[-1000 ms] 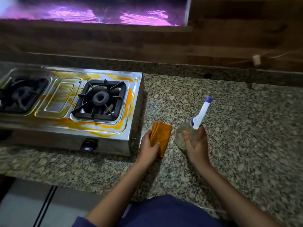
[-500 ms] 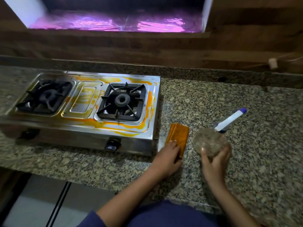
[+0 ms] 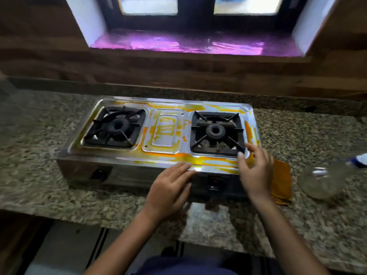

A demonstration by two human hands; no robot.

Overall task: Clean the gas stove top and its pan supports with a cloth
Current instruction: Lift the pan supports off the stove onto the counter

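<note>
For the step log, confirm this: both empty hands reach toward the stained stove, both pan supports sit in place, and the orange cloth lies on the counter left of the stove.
One error: the head view shows the orange cloth on the counter right of the stove, not left, partly behind the right hand. The rest stands: left hand empty too, both pan supports in place.
</note>
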